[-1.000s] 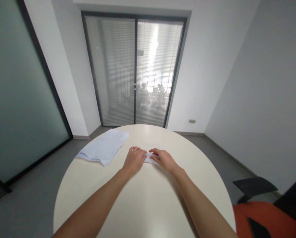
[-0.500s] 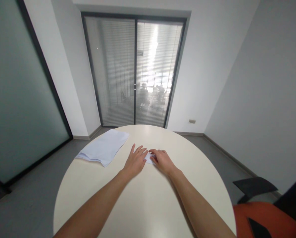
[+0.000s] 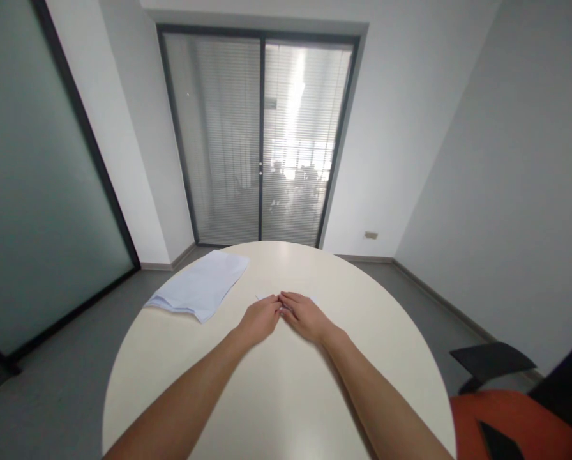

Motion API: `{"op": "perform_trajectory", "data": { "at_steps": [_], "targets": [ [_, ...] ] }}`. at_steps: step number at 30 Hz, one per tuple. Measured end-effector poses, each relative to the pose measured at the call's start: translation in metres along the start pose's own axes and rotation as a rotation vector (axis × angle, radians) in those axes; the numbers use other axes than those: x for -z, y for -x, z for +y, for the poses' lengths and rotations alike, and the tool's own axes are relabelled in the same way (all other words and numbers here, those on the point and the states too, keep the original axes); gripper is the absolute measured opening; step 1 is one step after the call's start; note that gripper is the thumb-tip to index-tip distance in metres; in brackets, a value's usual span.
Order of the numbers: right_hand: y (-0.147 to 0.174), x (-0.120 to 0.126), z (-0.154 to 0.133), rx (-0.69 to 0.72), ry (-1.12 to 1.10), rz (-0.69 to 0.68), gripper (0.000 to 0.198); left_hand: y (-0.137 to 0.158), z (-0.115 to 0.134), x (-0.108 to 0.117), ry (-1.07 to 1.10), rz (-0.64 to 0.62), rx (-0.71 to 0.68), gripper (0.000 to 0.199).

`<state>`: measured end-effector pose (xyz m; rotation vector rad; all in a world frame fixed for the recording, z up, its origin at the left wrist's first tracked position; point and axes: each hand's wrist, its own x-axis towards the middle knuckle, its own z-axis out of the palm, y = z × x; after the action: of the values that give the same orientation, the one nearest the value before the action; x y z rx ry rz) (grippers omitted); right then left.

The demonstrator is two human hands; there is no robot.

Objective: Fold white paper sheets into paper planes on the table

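A small piece of white paper [image 3: 282, 309] lies on the table under my two hands, mostly hidden by them. Only slivers of it show between the fingers and just past each hand. My left hand [image 3: 261, 317] is closed, its fingertips on the paper and bunched against my right fingertips. Over the paper's right part rests my right hand [image 3: 306, 317], fingers together and curled, with thumb and fingertips pinching at it near the middle.
A stack of larger white paper sheets [image 3: 202, 281] lies at the left of the round white table [image 3: 267, 396]. An orange chair [image 3: 516, 421] with black armrests stands at the right edge. Beyond the table is a glass door [image 3: 214, 140] with blinds.
My left hand's spread fingers have drawn together and closed on the paper. My right hand has shifted slightly left, so the fingertips of both hands now meet, covering most of the paper.
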<state>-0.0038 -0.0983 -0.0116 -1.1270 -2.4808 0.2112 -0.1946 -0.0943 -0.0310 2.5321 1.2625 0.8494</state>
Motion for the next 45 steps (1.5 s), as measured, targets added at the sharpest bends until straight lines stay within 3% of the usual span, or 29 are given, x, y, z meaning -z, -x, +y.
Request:
{"op": "perform_trajectory", "data": {
  "at_steps": [4,7,15,28,38,45],
  "targets": [
    [0.002,-0.008,-0.002,-0.174,-0.036,-0.193,0.07,0.001,-0.004,-0.003,-0.108,-0.079,0.005,0.048],
    [0.002,-0.007,-0.002,-0.267,-0.021,-0.264,0.079,0.003,-0.006,-0.006,-0.184,-0.154,0.012,0.053],
    [-0.001,-0.005,-0.005,-0.38,0.025,-0.291,0.073,0.005,-0.007,-0.009,-0.268,-0.204,0.056,0.056],
    [-0.002,0.0,0.003,-0.432,0.075,-0.453,0.072,0.001,0.016,0.012,-0.44,-0.326,0.259,0.06],
    [0.004,0.009,0.012,-0.5,0.093,-0.421,0.068,0.004,0.01,0.01,-0.386,-0.331,0.241,0.058],
    [0.008,0.023,0.017,-0.311,0.12,-0.142,0.046,0.005,0.01,0.014,-0.351,-0.348,0.235,0.059]
  ]
}}
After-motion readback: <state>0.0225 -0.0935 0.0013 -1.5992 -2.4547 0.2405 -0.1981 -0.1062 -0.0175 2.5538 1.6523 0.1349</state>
